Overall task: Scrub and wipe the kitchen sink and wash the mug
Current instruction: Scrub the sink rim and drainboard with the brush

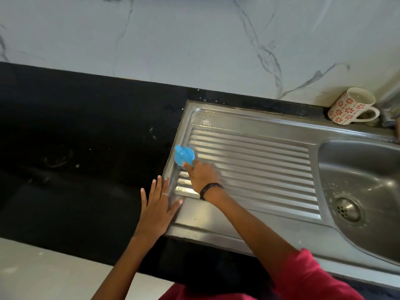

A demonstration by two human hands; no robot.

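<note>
A steel sink unit has a ribbed drainboard (259,165) on the left and a basin (363,176) with a drain (348,210) on the right. My right hand (203,176) grips a blue plastic scrubber (183,156) at the drainboard's left edge; the hand is motion-blurred. My left hand (157,204) lies flat with fingers spread, across the black counter and the sink's left rim. A white mug (351,106) with red flower prints stands tilted at the back right, behind the sink rim.
A black counter (75,148) stretches left of the sink, with water spots near the rim. A marble-patterned wall (194,40) rises behind. Part of a metal tap (389,105) shows at the right edge beside the mug.
</note>
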